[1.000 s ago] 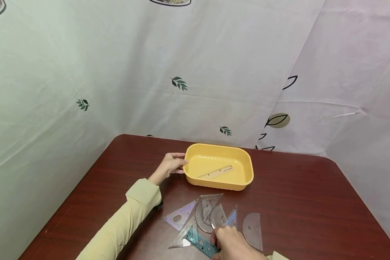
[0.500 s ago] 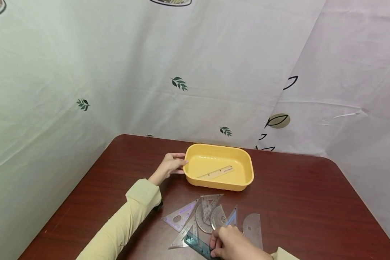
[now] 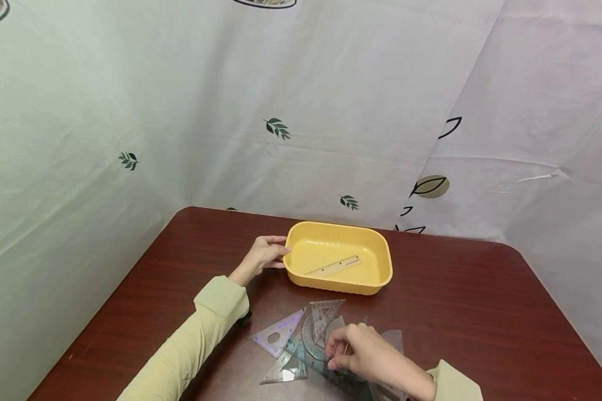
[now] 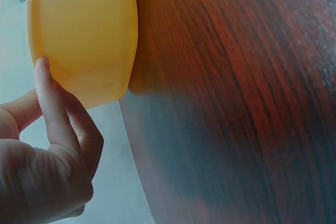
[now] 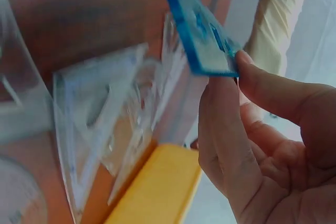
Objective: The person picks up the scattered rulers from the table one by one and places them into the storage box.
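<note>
My left hand [image 3: 262, 255] grips the left end of a yellow plastic tub [image 3: 341, 246], its thumb over the rim [image 4: 84, 30]. Inside the tub lies a small clear ruler [image 3: 333, 266]. A translucent teal ruler [image 5: 210, 45] is pinched between thumb and fingers of my right hand [image 3: 358, 353], lifted over the pile in front of the tub. Blur softens that ruler in the head view. Beneath and left of it lie a purple-marked set square [image 3: 277, 336], a clear set square [image 3: 326, 312] and a protractor [image 3: 308, 340], overlapping each other.
Another clear set square [image 3: 291, 372] lies at the near side of the pile. To the right, a clear protractor [image 3: 394, 341] is partly covered by my right hand. The dark red wooden table [image 3: 481, 312] ends at pale hanging cloth [image 3: 331, 100] printed with leaves.
My right hand has risen from the table and moved slightly forward, lifting the teal ruler over the pile. The left hand and the tub have stayed put.
</note>
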Demonstrator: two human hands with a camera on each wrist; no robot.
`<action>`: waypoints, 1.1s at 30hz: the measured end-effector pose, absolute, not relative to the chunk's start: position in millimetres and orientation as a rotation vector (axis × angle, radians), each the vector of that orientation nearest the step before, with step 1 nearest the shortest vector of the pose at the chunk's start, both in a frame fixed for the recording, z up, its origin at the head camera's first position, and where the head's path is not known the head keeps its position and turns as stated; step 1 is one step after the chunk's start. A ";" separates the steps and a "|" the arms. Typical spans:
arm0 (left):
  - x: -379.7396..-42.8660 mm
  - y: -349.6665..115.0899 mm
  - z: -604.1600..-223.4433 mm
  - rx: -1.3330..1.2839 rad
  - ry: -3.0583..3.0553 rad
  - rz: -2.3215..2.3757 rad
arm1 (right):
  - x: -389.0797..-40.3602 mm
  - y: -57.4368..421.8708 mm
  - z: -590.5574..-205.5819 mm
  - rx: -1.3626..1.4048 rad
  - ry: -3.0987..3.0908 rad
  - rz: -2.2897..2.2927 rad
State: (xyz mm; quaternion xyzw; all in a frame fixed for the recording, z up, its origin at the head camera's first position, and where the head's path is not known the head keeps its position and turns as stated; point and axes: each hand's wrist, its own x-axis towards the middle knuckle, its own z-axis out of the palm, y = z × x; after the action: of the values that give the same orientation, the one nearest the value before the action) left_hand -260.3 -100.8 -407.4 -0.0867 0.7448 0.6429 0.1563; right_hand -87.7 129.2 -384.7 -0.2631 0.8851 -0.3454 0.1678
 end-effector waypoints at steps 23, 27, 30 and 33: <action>-262.7 -99.8 -406.1 -0.278 2.134 1.844 | -176.6 152.4 -349.7 -0.710 2.667 -1.093; -261.9 -100.0 -407.8 -0.288 2.127 1.845 | -191.7 151.4 -347.9 -0.655 2.684 -1.101; -261.1 -99.9 -408.7 -0.290 2.125 1.843 | -201.2 149.8 -348.5 -0.607 2.708 -1.099; -260.4 -100.0 -409.1 -0.287 2.127 1.843 | -210.2 148.0 -350.6 -0.570 2.730 -1.108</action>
State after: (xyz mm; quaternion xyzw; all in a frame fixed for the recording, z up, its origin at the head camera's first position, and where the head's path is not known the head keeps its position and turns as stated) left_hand -260.4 -100.0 -409.1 -0.1001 0.7428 0.6434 0.1558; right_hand -210.2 148.0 -350.6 -0.1896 0.9074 -0.3684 0.0701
